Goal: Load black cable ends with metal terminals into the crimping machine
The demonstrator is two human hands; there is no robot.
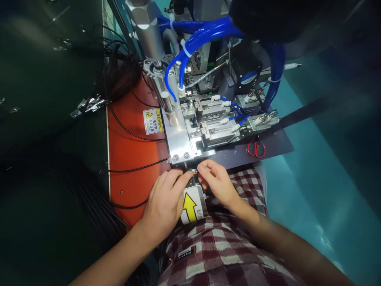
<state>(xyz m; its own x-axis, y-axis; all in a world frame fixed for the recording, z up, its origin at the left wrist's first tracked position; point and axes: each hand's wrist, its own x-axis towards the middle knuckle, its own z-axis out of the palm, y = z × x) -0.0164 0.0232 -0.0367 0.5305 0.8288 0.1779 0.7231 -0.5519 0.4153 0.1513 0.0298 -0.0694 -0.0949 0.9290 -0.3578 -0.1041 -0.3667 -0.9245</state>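
Observation:
My left hand (pixel 166 195) is closed, its thumb and forefinger pinching near a small light-coloured cable end (pixel 195 171). A black cable (pixel 131 207) runs from the left in under this hand. My right hand (pixel 216 180) pinches the same tiny end from the other side, where a reddish bit shows at the fingertips. Its exact kind is too small to make out. Both hands are just in front of the metal plate (pixel 178 139) of a machine, above a white label with a yellow arrow (pixel 190 206).
Blue air hoses (pixel 205 33) arch over the machine's cylinders (pixel 220 133). Red-handled scissors (pixel 256 149) lie on the dark base plate at right. A red-orange panel (pixel 133 159) with a warning sticker (pixel 153 121) extends left, crossed by black cables. Metal-tipped cable ends (pixel 91 105) lie bundled beyond.

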